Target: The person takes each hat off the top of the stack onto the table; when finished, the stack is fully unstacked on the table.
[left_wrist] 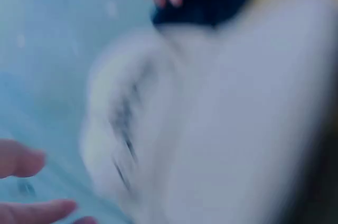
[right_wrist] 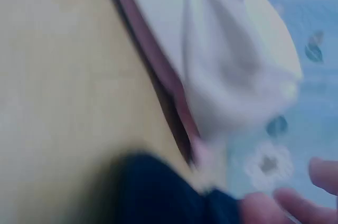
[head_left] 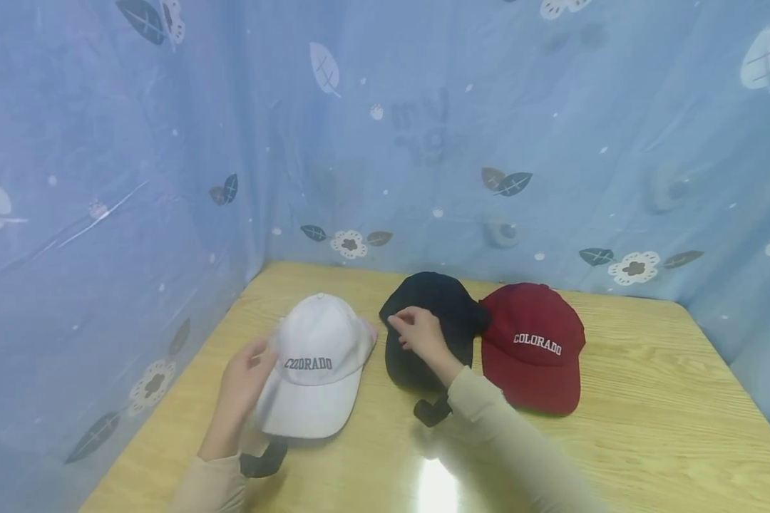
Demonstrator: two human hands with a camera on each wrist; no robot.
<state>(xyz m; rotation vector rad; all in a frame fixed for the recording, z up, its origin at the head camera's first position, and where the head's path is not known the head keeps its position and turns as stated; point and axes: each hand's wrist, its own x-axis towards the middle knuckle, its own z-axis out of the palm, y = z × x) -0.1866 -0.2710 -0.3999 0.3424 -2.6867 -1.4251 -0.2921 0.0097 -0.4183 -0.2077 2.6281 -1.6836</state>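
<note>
A white baseball cap [head_left: 321, 335] with dark COLORADO lettering stands at the left of the table, brim toward me. At its left side is my left hand [head_left: 247, 374], thumb and fingers apart in the left wrist view. Something pink [head_left: 373, 332] shows along the white cap's right edge. In the middle sits a black cap [head_left: 423, 363]; my right hand [head_left: 420, 333] overlaps it, its fingers bent loosely with nothing between them. A dark red COLORADO cap [head_left: 532, 349] lies right beside the black one, brim toward me.
The caps rest on a light wooden table [head_left: 648, 399]. A blue curtain [head_left: 391, 157] with leaves and flowers hangs behind the table and along its sides. Dark wrist-worn pieces show below both hands.
</note>
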